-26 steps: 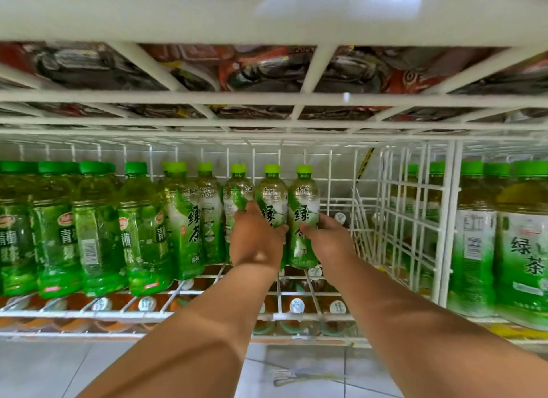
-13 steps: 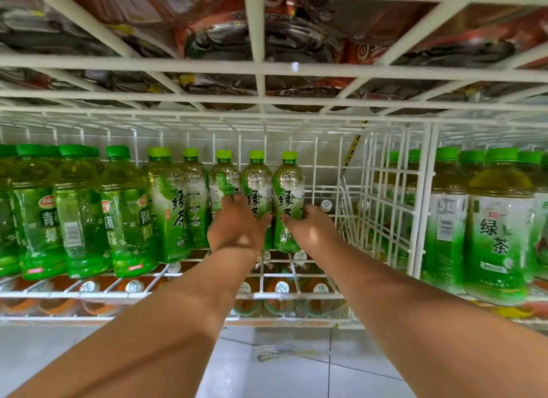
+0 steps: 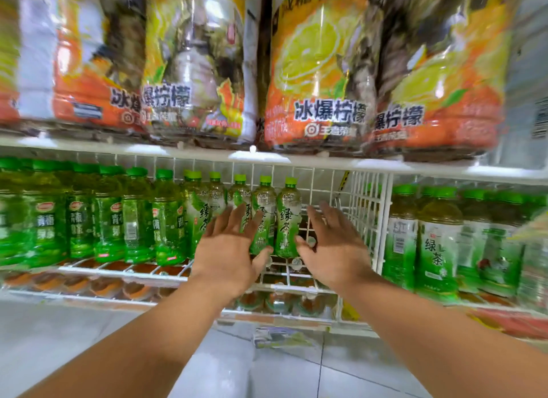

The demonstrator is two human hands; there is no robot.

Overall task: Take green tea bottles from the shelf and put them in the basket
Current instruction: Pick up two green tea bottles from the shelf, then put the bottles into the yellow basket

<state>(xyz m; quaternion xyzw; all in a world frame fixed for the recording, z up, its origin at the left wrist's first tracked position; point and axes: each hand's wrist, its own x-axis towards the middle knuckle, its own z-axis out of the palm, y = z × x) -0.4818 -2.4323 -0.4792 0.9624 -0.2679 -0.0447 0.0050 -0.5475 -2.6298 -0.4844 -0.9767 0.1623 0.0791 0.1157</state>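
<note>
A row of green tea bottles with light green caps stands on the white wire shelf (image 3: 166, 274). The rightmost bottle (image 3: 287, 219) and the one beside it (image 3: 263, 211) are directly in front of me. My left hand (image 3: 229, 249) is spread open in front of the second bottle, fingers apart, holding nothing. To the right of the rightmost bottle my right hand (image 3: 332, 246) is also open, its thumb close to the bottle's base. No basket is in view.
Darker green bottles (image 3: 109, 219) fill the shelf to the left. A wire divider (image 3: 382, 219) separates more green tea bottles (image 3: 436, 240) on the right. Shrink-wrapped orange lemon drink packs (image 3: 314, 71) sit on the shelf above. Grey tiled floor lies below.
Both hands have let go of the two bottles and pulled back with fingers spread. My view has tilted upward, bringing the upper shelf's packs into sight.
</note>
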